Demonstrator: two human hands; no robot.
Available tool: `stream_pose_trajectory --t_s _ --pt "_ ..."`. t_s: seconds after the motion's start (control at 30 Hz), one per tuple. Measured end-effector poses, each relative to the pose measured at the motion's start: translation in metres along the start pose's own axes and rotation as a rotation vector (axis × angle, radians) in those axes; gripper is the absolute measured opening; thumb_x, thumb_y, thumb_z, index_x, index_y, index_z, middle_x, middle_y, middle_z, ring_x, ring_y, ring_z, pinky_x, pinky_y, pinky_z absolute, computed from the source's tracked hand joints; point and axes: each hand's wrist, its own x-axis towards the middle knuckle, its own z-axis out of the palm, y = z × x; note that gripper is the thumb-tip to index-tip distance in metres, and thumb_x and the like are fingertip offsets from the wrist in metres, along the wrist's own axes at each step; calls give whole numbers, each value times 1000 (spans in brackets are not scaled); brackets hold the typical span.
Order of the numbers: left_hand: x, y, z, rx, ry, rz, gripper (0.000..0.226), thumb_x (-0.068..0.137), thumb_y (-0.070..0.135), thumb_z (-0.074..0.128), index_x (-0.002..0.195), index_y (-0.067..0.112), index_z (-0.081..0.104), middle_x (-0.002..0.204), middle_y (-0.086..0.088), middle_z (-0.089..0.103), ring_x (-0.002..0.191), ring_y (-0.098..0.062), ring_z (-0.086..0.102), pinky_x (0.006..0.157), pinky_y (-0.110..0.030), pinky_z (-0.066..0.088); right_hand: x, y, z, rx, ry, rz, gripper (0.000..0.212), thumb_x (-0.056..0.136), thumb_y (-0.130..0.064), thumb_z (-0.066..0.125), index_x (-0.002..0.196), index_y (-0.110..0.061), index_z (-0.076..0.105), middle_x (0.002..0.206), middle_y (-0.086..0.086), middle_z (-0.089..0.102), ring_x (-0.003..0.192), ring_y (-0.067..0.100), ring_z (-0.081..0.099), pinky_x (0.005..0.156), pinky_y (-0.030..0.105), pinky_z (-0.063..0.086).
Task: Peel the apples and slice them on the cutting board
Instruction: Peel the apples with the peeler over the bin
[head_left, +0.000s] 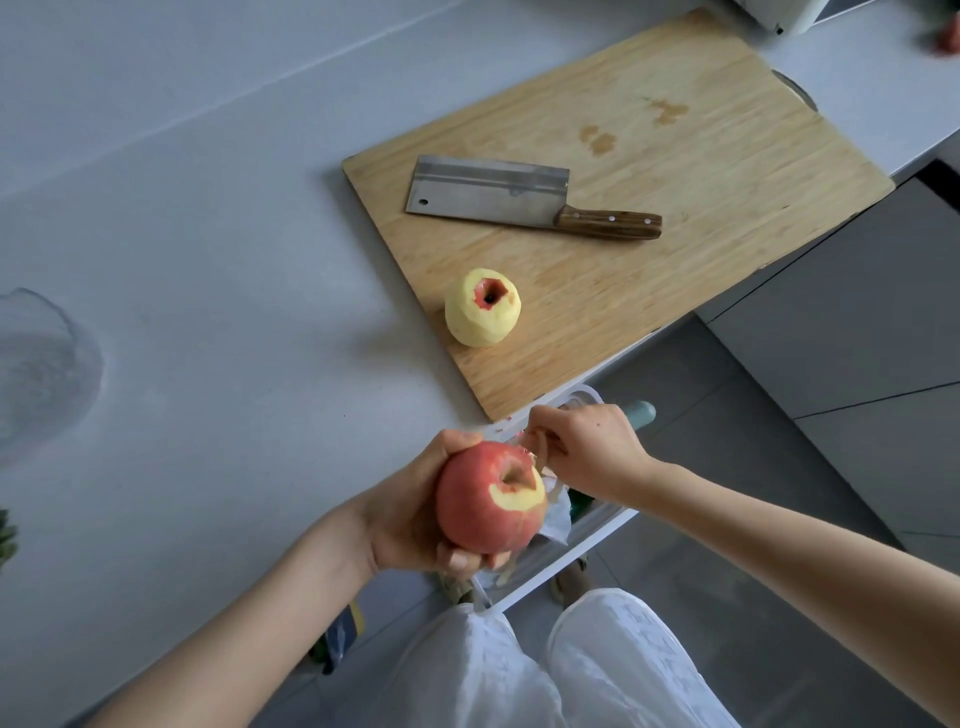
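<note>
My left hand (410, 512) grips a red apple (480, 501) from below, off the counter's front edge; a small pale patch beside its stem is peeled. My right hand (587, 454) holds a peeler with a light green handle (641, 414) against the apple's top right, and a strip of peel (553, 491) hangs from it. A fully peeled yellow apple (482, 307) stands on the near left corner of the wooden cutting board (701, 171). A cleaver (483, 193) with a wooden handle lies flat on the board behind it.
A white bin (576, 551) sits on the floor below my hands, under the counter edge. The grey counter (234, 312) stretches left, with a wet mark at the far left. A white appliance stands at the top right corner. My legs in white trousers are below.
</note>
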Motion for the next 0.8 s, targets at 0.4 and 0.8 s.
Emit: stream_pose_trajectory --t_s 0.4,0.8 --pt "1 0 -8 29 334 108 86 42 43 93 114 10 61 104 -25 66 81 -42 66 46 -26 50 -9 0 21 1237 -801 1008 37 93 -13 30 62 -13 50 51 1 46 43 12 37 45 21 31" --pt "19 1 3 360 433 -112 32 76 41 50 69 12 61 66 -10 59 54 -24 55 36 -17 26 -4 -39 -29 -27 385 -696 31 96 -29 50 82 -11 70 55 -1 51 51 21 41 53 30 30"
